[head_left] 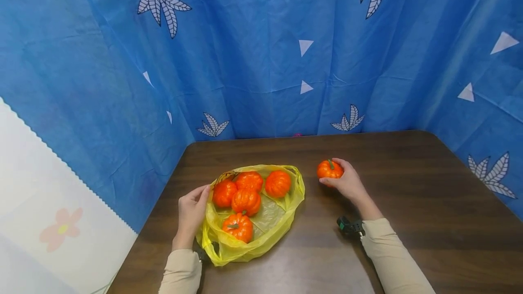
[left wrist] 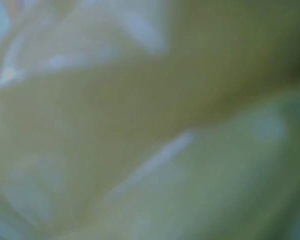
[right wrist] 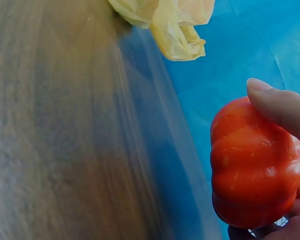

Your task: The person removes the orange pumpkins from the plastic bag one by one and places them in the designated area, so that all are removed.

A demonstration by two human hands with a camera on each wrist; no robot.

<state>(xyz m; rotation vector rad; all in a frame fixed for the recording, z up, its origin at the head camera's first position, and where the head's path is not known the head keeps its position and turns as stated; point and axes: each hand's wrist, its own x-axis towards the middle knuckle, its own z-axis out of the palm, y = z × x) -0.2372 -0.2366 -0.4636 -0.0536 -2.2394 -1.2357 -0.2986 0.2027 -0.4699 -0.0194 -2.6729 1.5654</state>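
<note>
In the head view, the right hand (head_left: 349, 184), right of centre and below the middle of the frame, has its grip on an orange pumpkin (head_left: 327, 169) with a green stem. The right wrist view shows its thumb lying along the pumpkin's side at the right of the frame; whether this pumpkin touches the counter (head_left: 416, 194) I cannot tell. The left hand (head_left: 193, 208), at lower left of centre, pinches the left edge of a yellow plastic bag (head_left: 282, 229). Five more pumpkins (head_left: 246, 202) lie in the bag, four grouped toward its upper part and one near its bottom left. The left wrist view is blurred, filled by yellowish plastic. A blue curtain (head_left: 265, 58) with leaf prints hangs behind the brown counter; a white cloth (head_left: 24, 194) shows at lower left.
</note>
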